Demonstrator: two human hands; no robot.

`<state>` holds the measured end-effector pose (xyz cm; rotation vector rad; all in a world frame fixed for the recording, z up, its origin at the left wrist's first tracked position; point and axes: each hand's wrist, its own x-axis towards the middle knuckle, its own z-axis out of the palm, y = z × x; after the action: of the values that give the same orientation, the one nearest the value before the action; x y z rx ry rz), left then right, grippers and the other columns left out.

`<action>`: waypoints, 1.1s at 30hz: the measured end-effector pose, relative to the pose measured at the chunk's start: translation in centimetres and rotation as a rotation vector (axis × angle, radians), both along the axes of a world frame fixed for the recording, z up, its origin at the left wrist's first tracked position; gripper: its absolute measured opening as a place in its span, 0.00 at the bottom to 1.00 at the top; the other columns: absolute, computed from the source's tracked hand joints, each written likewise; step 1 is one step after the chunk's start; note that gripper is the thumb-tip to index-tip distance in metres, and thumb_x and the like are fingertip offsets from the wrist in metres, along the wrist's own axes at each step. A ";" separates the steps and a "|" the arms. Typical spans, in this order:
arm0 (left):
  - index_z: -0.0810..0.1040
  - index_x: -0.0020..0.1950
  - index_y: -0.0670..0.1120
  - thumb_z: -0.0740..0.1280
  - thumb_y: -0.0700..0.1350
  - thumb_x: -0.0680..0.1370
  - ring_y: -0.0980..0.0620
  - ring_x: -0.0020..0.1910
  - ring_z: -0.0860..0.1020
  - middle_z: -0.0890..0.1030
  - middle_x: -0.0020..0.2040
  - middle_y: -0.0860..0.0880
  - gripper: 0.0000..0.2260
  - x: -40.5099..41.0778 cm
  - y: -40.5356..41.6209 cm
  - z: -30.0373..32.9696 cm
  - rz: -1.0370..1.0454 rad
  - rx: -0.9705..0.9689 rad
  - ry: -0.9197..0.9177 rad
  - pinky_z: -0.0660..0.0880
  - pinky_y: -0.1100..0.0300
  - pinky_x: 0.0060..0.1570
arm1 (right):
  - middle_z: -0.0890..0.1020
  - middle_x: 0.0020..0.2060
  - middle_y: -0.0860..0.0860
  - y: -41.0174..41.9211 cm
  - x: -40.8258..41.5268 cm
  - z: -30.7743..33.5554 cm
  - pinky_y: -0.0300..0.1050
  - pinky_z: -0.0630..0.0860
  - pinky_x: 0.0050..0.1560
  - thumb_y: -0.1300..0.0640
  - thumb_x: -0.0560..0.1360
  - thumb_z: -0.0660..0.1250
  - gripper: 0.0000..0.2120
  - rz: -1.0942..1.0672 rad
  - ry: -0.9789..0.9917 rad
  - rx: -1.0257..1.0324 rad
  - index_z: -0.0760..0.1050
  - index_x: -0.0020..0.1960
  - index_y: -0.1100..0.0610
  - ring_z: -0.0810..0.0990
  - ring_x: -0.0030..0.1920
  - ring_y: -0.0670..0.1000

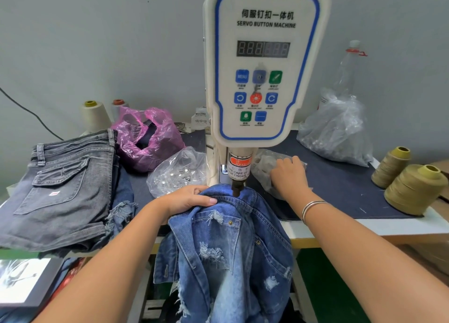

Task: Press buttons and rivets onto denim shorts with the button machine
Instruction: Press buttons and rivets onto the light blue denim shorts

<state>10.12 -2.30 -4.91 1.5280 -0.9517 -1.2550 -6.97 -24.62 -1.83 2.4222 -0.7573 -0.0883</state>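
Observation:
Blue ripped denim shorts (226, 245) hang over the table's front edge, their waistband under the black punch (237, 189) of the white servo button machine (264, 62). My left hand (188, 199) grips the bunched waistband just left of the punch. My right hand (288, 174) reaches into a clear plastic bag of small metal parts (263, 163) right of the machine; its fingertips are hidden in the plastic. A brass rivet (230, 222) shows on the shorts' pocket.
A pile of grey denim shorts (60, 189) lies at the left. A pink bag (148, 138) and a clear bag of buttons (177, 172) sit behind it. Another clear bag (337, 130) and olive thread cones (413, 189) stand at the right.

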 end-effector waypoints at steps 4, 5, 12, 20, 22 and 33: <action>0.78 0.63 0.44 0.77 0.53 0.64 0.42 0.59 0.80 0.82 0.59 0.42 0.30 -0.1 0.1 0.1 -0.004 0.005 0.005 0.75 0.53 0.60 | 0.78 0.55 0.50 -0.2 0.2 0.1 0.47 0.64 0.55 0.55 0.78 0.60 0.10 0.012 0.033 -0.001 0.77 0.56 0.50 0.75 0.57 0.52; 0.78 0.63 0.44 0.78 0.54 0.63 0.42 0.58 0.80 0.82 0.59 0.42 0.31 -0.1 0.1 0.1 -0.004 0.006 0.004 0.76 0.53 0.59 | 0.78 0.55 0.50 -0.1 0.3 0.1 0.47 0.64 0.55 0.55 0.78 0.61 0.10 0.010 0.045 -0.005 0.77 0.56 0.49 0.75 0.57 0.52; 0.81 0.58 0.50 0.80 0.59 0.61 0.45 0.57 0.81 0.83 0.58 0.45 0.29 -0.2 0.3 0.5 -0.007 0.006 0.008 0.77 0.62 0.51 | 0.78 0.55 0.50 -0.1 0.1 0.4 0.49 0.64 0.55 0.55 0.77 0.61 0.09 0.027 0.034 0.004 0.76 0.55 0.49 0.76 0.56 0.53; 0.81 0.59 0.49 0.77 0.54 0.65 0.44 0.58 0.81 0.82 0.58 0.44 0.24 -0.4 0.3 0.6 0.006 0.015 0.009 0.77 0.60 0.52 | 0.77 0.55 0.50 -0.4 -0.5 0.5 0.51 0.63 0.58 0.56 0.77 0.60 0.10 0.033 0.008 0.017 0.76 0.55 0.48 0.75 0.56 0.54; 0.81 0.59 0.49 0.79 0.57 0.62 0.44 0.58 0.81 0.82 0.59 0.43 0.28 -0.4 0.2 0.5 0.003 0.014 0.011 0.77 0.59 0.52 | 0.77 0.54 0.49 -0.4 -0.5 0.5 0.51 0.63 0.58 0.57 0.77 0.61 0.10 0.029 0.005 0.020 0.77 0.54 0.48 0.75 0.56 0.53; 0.80 0.61 0.47 0.80 0.57 0.61 0.43 0.59 0.80 0.82 0.59 0.43 0.32 -0.2 0.0 0.4 0.009 0.016 -0.004 0.76 0.54 0.58 | 0.77 0.53 0.49 -0.3 -1.1 0.0 0.52 0.65 0.54 0.55 0.76 0.62 0.07 -0.007 -0.146 0.061 0.76 0.52 0.49 0.75 0.54 0.53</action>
<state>9.97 -2.29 -4.49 1.5456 -0.9384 -1.2564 -8.03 -24.97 -1.81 2.5052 -0.8392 0.0642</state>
